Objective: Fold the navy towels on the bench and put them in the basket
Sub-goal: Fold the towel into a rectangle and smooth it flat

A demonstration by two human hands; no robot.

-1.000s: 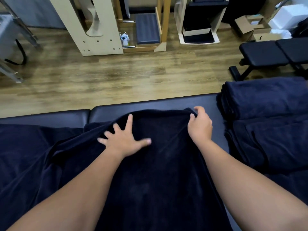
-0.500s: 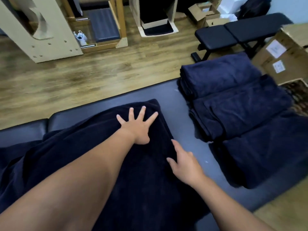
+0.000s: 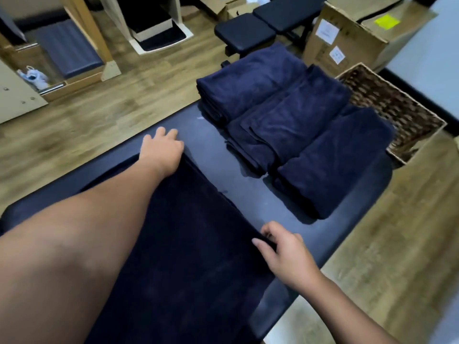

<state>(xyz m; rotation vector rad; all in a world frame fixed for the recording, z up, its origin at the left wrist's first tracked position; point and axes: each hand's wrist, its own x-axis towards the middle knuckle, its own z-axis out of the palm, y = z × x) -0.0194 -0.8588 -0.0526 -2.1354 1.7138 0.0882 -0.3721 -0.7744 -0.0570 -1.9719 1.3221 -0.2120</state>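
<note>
On the bench [image 3: 218, 155], from the head camera (the only view I have), a navy towel [image 3: 188, 256] lies spread flat across the near half of the dark padded top, its right edge running in a straight line from the far corner down toward me. My left hand [image 3: 161, 151] sits at that far corner, fingers curled over the towel's end onto the bench surface; the frame is motion-blurred there, so I think it grips the corner, but I cannot tell for sure. My right hand [image 3: 285, 254] is at the near part of the same right edge, thumb on top and fingers curled beneath, pinching the cloth.

Further right on the bench, apart from the spread towel with a strip of bare vinyl between, three folded navy towels lie side by side in a row: the far one [image 3: 250, 80], the middle one [image 3: 288, 125] and the near one [image 3: 335, 165], each touching its neighbour. Just beyond the right end of the bench stands the wicker basket [image 3: 392, 105] on the wooden floor [image 3: 99, 115], its woven inside showing, with the row of folded towels close against its near rim.

Behind the basket sits a large cardboard box [image 3: 347, 38] with white labels and a yellow note. A black padded exercise bench [image 3: 263, 28] stands on the floor beyond the folded towels.
</note>
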